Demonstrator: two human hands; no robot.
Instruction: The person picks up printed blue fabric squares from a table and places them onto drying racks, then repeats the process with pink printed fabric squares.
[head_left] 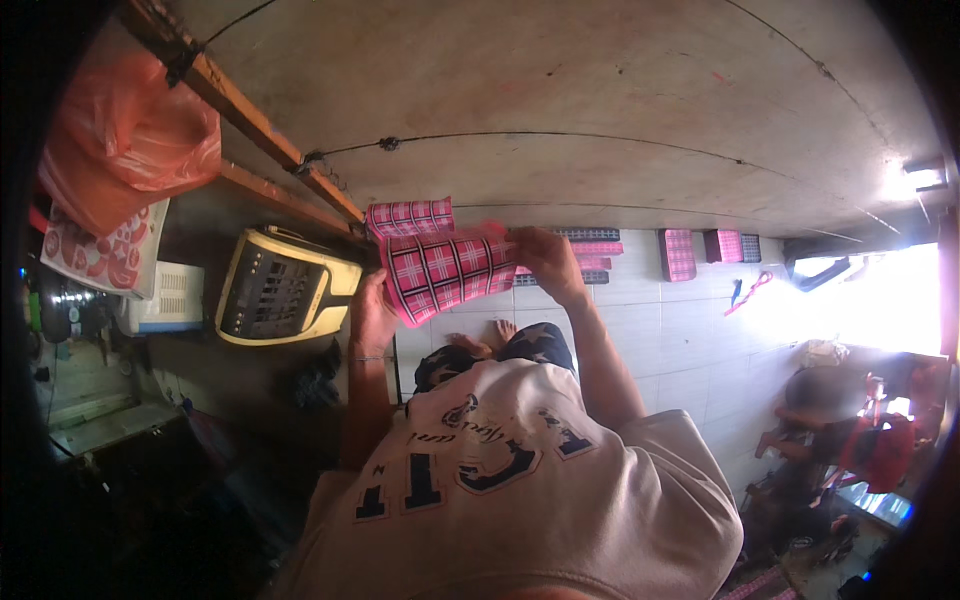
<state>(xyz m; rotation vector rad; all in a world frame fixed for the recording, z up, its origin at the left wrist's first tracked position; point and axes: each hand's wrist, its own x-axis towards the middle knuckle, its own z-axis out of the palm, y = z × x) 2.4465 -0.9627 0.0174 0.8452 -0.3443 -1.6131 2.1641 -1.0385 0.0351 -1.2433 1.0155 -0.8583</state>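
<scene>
A pink, black and white plaid piece (455,272), soft-looking like cloth or a flat pouch, is stretched between my two hands in front of my body. At its lower left edge my left hand (372,318) is closed on it, with a thin band around the wrist. My right hand (543,258) pinches its right end, fingers bent over the edge. Just behind it is a second pink plaid piece (410,217), lower part hidden. Whether the held piece has an opening, I cannot tell.
Several stacks of plaid pieces (590,262) lie on the tiled floor by the wall, with further stacks (678,255) farther right. Red-handled scissors (752,292) lie nearby. On the left are a yellow-framed appliance (285,287) and an orange plastic bag (140,140). Another person (825,395) is at the right.
</scene>
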